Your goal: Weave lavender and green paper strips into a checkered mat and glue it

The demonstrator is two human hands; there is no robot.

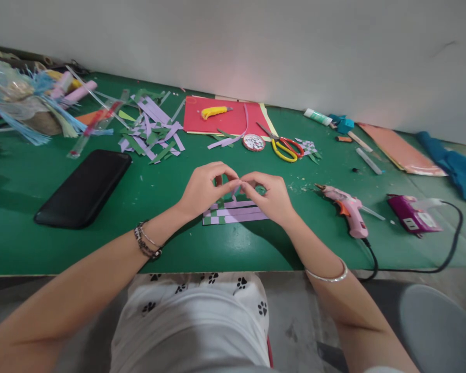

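The left hand (206, 188) and right hand (272, 196) pinch a thin purple strip (234, 195) above the woven paper (236, 214) on the green surface (233, 246). Pulling too hard could rip the strip.

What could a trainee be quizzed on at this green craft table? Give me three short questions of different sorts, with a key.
1. Multiple choice: what do the left hand and right hand pinch? A) scissors; B) lilac paper strip; C) clear glue stick.
2. True or false: the yellow utility knife lies on the red sheet.
3. Fill in: seen by the wearer, the pink glue gun lies to the ____ of both hands.

Key: 1. B; 2. True; 3. right.
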